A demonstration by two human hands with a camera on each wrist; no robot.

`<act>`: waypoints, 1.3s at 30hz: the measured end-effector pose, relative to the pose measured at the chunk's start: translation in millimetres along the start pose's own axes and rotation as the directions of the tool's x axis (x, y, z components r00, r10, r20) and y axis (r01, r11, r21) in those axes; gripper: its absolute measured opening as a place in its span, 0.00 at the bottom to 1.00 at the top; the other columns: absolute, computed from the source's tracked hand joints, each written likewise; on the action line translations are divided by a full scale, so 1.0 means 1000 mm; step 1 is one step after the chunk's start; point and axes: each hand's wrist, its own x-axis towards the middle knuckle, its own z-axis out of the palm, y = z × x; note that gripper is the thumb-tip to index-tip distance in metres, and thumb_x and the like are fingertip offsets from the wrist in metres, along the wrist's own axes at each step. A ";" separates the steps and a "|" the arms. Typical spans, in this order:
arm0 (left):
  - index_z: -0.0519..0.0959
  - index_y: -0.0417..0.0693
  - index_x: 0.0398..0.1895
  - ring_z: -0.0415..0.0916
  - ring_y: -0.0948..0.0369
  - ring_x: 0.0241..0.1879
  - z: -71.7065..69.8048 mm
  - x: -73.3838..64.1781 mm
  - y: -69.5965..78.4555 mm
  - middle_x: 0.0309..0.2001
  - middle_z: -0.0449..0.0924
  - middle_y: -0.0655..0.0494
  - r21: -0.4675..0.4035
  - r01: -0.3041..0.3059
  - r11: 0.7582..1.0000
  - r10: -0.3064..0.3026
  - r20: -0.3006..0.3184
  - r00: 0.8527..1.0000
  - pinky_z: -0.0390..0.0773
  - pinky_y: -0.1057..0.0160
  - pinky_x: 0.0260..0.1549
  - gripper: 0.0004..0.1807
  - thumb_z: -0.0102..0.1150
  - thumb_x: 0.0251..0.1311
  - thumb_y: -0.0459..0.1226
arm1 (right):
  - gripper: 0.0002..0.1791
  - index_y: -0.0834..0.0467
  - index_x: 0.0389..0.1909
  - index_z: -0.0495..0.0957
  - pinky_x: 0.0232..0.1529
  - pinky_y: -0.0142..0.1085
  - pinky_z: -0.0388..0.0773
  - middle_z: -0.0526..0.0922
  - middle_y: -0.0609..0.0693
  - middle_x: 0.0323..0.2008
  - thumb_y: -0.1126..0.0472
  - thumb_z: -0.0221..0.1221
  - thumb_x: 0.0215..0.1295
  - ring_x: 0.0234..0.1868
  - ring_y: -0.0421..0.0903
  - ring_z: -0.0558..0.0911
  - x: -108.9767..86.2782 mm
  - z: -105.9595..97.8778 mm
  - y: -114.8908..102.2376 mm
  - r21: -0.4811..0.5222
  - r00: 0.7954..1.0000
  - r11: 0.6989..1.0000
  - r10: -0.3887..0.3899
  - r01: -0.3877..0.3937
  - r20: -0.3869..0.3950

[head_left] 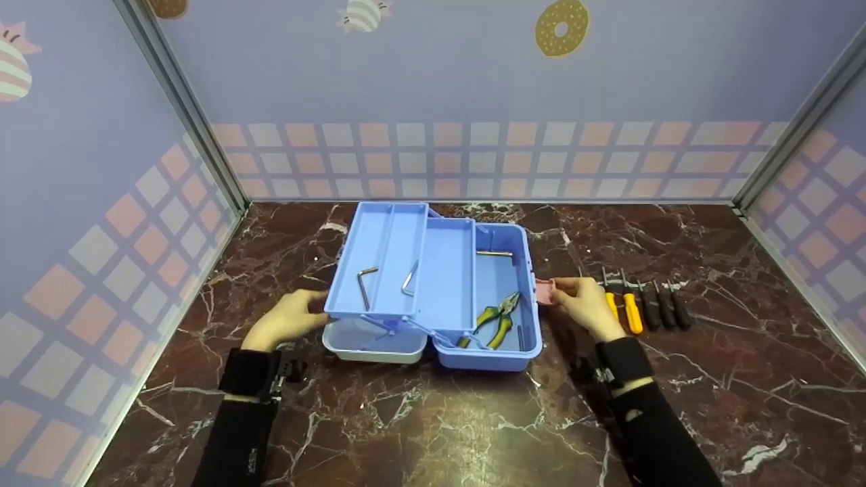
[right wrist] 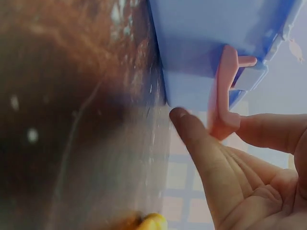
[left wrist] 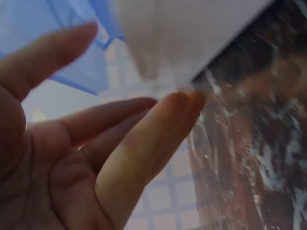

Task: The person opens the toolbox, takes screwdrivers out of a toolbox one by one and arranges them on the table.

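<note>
A blue toolbox (head_left: 484, 360) stands unfolded, its blue trays (head_left: 443, 270) raised to the left over a whitish lid (head_left: 375, 355). My right hand (head_left: 585, 304) pinches the pink latch (right wrist: 225, 91) on the box's right side between thumb and fingers. At the left end, my left hand (head_left: 287, 321) is beside the lid and upper tray; in the left wrist view its fingers extend loosely by the lid's edge, and contact is hard to tell. Two hex keys (head_left: 363, 287) lie in the upper tray. Pliers (head_left: 502, 318) with green-yellow handles lie in the box bottom.
Several screwdrivers with yellow and black handles (head_left: 666, 314) lie in a row right of the right hand. A thin metal rod (head_left: 494, 253) lies at the back of the box. Patterned walls (head_left: 473, 162) enclose the dark marble-look table (head_left: 473, 433) at the back and sides.
</note>
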 end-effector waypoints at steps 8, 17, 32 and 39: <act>0.78 0.28 0.52 0.81 0.53 0.44 0.006 0.001 -0.007 0.47 0.84 0.35 -0.047 -0.131 0.990 0.136 0.125 0.983 0.81 0.58 0.44 0.22 0.61 0.60 0.36 | 0.21 0.71 0.58 0.77 0.59 0.56 0.76 0.81 0.68 0.54 0.64 0.57 0.68 0.57 0.63 0.80 -0.005 0.002 -0.013 -0.234 0.984 0.968 -0.127 0.096 -0.125; 0.74 0.28 0.56 0.78 0.44 0.52 0.007 -0.001 -0.004 0.52 0.81 0.33 -0.030 -0.151 0.988 0.154 0.096 0.983 0.78 0.48 0.54 0.23 0.58 0.59 0.33 | 0.22 0.68 0.59 0.77 0.25 0.31 0.67 0.78 0.53 0.22 0.62 0.61 0.67 0.22 0.42 0.71 -0.007 0.020 -0.027 -0.240 0.977 0.955 -0.198 0.174 -0.082; 0.70 0.26 0.60 0.77 0.41 0.53 -0.001 -0.011 0.022 0.54 0.78 0.29 -0.012 -0.039 0.999 0.039 -0.045 0.998 0.77 0.42 0.55 0.25 0.52 0.60 0.31 | 0.23 0.68 0.60 0.76 0.24 0.28 0.64 0.71 0.47 0.19 0.63 0.61 0.66 0.21 0.41 0.69 -0.008 0.023 -0.025 -0.207 0.977 0.960 -0.206 0.190 -0.060; 0.70 0.29 0.63 0.72 0.37 0.61 -0.005 -0.015 0.040 0.60 0.75 0.30 -0.059 0.005 0.998 -0.011 -0.096 0.995 0.70 0.40 0.64 0.25 0.44 0.66 0.34 | 0.21 0.68 0.62 0.74 0.50 0.45 0.82 0.83 0.65 0.53 0.65 0.56 0.70 0.50 0.55 0.84 -0.008 0.021 -0.022 -0.138 0.983 0.975 -0.181 0.174 -0.042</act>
